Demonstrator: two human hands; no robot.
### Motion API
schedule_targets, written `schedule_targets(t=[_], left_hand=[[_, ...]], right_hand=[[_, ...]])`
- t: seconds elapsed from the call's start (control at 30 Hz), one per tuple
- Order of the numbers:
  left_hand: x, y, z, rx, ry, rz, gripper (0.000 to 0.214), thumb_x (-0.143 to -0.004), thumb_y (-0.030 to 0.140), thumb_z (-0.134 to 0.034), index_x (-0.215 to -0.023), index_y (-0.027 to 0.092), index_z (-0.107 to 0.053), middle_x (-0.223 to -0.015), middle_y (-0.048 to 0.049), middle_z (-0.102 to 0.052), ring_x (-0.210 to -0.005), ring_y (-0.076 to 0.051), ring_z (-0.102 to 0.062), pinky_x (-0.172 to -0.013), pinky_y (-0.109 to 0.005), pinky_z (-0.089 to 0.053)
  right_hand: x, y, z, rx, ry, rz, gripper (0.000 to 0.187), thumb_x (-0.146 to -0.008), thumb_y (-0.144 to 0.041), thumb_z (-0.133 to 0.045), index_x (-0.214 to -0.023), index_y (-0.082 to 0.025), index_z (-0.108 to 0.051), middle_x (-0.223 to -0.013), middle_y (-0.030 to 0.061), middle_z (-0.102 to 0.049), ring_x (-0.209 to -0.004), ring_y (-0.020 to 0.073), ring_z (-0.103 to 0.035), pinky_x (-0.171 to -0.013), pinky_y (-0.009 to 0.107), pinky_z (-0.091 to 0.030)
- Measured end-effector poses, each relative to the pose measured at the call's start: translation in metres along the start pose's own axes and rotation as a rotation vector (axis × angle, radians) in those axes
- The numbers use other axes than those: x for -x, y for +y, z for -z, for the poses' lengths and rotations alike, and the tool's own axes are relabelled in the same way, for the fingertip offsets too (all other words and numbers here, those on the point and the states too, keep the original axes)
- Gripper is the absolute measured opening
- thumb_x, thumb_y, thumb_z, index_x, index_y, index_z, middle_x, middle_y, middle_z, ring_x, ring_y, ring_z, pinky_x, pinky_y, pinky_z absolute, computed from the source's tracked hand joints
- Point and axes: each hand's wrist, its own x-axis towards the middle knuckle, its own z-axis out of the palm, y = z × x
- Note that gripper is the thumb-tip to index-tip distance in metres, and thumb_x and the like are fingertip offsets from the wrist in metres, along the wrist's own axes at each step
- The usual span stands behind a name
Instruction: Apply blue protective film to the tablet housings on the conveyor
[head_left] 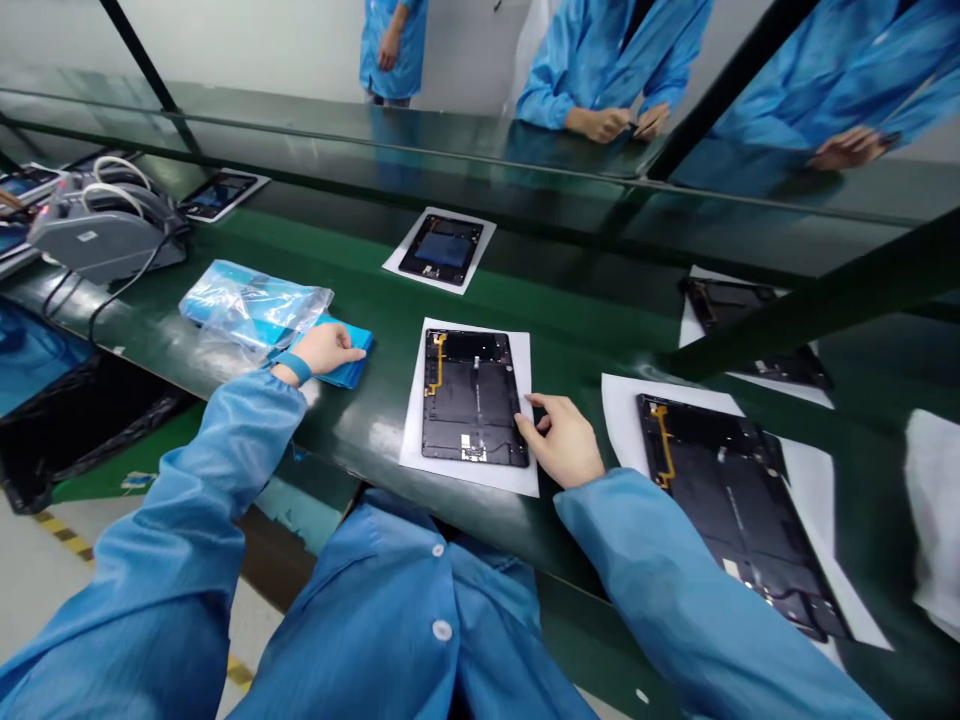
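Note:
My left hand (328, 348) is closed at the edge of a stack of blue sheets (349, 372), thumb and fingers pinching at its top. Beside it lies a clear plastic bag (255, 305) with more blue sheets inside. In front of me an opened black tablet housing (472, 400), with an orange flex cable along its left side, lies flat on white paper (412, 445). My right hand (564, 440) grips the housing's right edge with thumb and forefinger; the other fingers are curled under and partly hidden.
Another tablet housing (739, 500) lies on paper at right, near my right sleeve. Farther back on the green bench are a housing with a blue sheet (442, 245) and a grey machine (109, 230) with cables. A dark post (817, 295) crosses at right. Co-workers' hands (607, 123) show opposite.

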Motion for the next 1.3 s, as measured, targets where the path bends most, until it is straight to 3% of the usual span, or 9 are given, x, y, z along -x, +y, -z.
schedule_targets(t=[0.2,0.3,0.37,0.53,0.77,0.93,1.13,1.2,1.3], left_hand=[[0.006,-0.002,0.020,0.054,-0.067,-0.035,0.020,-0.084,0.026,-0.062,-0.067,0.018,-0.058,-0.054,0.0007,-0.056,-0.053,-0.015,-0.054,-0.059,-0.027,-0.042],[0.030,0.019,0.023,0.061,0.074,-0.117,0.018,-0.088,0.027,-0.057,-0.072,0.019,-0.055,-0.062,0.0011,-0.056,-0.061,-0.014,-0.052,-0.063,-0.026,-0.038],[0.053,0.042,0.017,0.115,0.111,-0.247,0.021,-0.091,0.034,-0.056,-0.077,0.019,-0.055,-0.069,0.0014,-0.057,-0.065,-0.013,-0.051,-0.064,-0.026,-0.038],[0.093,0.085,-0.011,0.472,-0.215,-0.554,0.028,-0.094,0.043,-0.057,-0.081,0.018,-0.057,-0.070,0.0028,-0.055,-0.062,-0.011,-0.048,-0.059,-0.025,-0.039],[0.088,0.076,-0.024,0.445,-0.245,-0.666,0.028,-0.097,0.040,-0.055,-0.081,0.018,-0.055,-0.069,0.0038,-0.052,-0.063,-0.010,-0.045,-0.060,-0.024,-0.037],[0.088,0.074,-0.026,0.380,-0.269,-0.702,0.025,-0.097,0.038,-0.054,-0.082,0.018,-0.055,-0.066,0.0048,-0.050,-0.060,-0.010,-0.044,-0.058,-0.024,-0.037],[0.058,0.043,0.023,0.207,0.224,-0.683,0.017,-0.090,0.030,-0.058,-0.077,0.020,-0.054,-0.066,0.0036,-0.051,-0.061,-0.010,-0.045,-0.060,-0.026,-0.037],[0.046,0.028,0.044,0.244,0.383,-0.612,0.017,-0.089,0.031,-0.060,-0.078,0.020,-0.053,-0.064,0.0045,-0.050,-0.058,-0.010,-0.046,-0.057,-0.025,-0.037],[0.041,0.016,0.061,0.317,0.474,-0.550,0.018,-0.090,0.031,-0.061,-0.079,0.021,-0.051,-0.061,0.0050,-0.051,-0.054,-0.010,-0.048,-0.054,-0.025,-0.038]], right_hand=[[0.001,-0.011,0.007,0.017,0.046,-0.017,0.037,-0.084,-0.035,-0.059,-0.114,-0.017,-0.070,-0.111,0.0131,-0.069,-0.074,0.0207,-0.061,-0.085,0.043,-0.055],[0.003,-0.050,0.008,-0.154,0.081,0.014,0.035,-0.089,-0.040,-0.061,-0.114,-0.019,-0.070,-0.108,0.0127,-0.069,-0.080,0.0217,-0.063,-0.085,0.043,-0.056],[0.003,-0.088,0.004,-0.434,-0.036,0.019,0.041,-0.087,-0.048,-0.069,-0.117,-0.020,-0.069,-0.105,0.0104,-0.071,-0.076,0.0191,-0.064,-0.073,0.038,-0.057],[-0.002,-0.159,-0.013,-0.887,-0.295,-0.051,0.066,-0.068,-0.051,-0.088,-0.122,-0.020,-0.064,-0.112,0.0087,-0.071,-0.075,0.0156,-0.066,-0.063,0.030,-0.057],[0.006,-0.145,-0.014,-1.155,-0.405,-0.223,0.058,-0.060,-0.048,-0.093,-0.103,-0.017,-0.072,-0.092,0.0041,-0.073,-0.065,0.0139,-0.068,-0.061,0.030,-0.060],[0.010,-0.136,-0.015,-1.104,-0.285,-0.278,0.048,-0.061,-0.053,-0.091,-0.084,-0.015,-0.071,-0.071,0.0022,-0.072,-0.056,0.0151,-0.068,-0.059,0.031,-0.061],[0.031,-0.122,-0.005,-1.084,0.197,-0.431,0.039,-0.071,-0.049,-0.086,-0.084,-0.020,-0.064,-0.061,-0.0038,-0.066,-0.051,0.0128,-0.066,-0.054,0.025,-0.057],[0.056,-0.134,-0.016,-1.170,0.002,-0.464,0.036,-0.076,-0.049,-0.082,-0.086,-0.022,-0.061,-0.058,-0.0061,-0.064,-0.047,0.0128,-0.065,-0.051,0.025,-0.057],[0.103,-0.178,-0.061,-1.238,-0.492,-0.426,0.038,-0.072,-0.054,-0.081,-0.081,-0.026,-0.058,-0.052,-0.0089,-0.062,-0.040,0.0173,-0.064,-0.039,0.029,-0.055]])
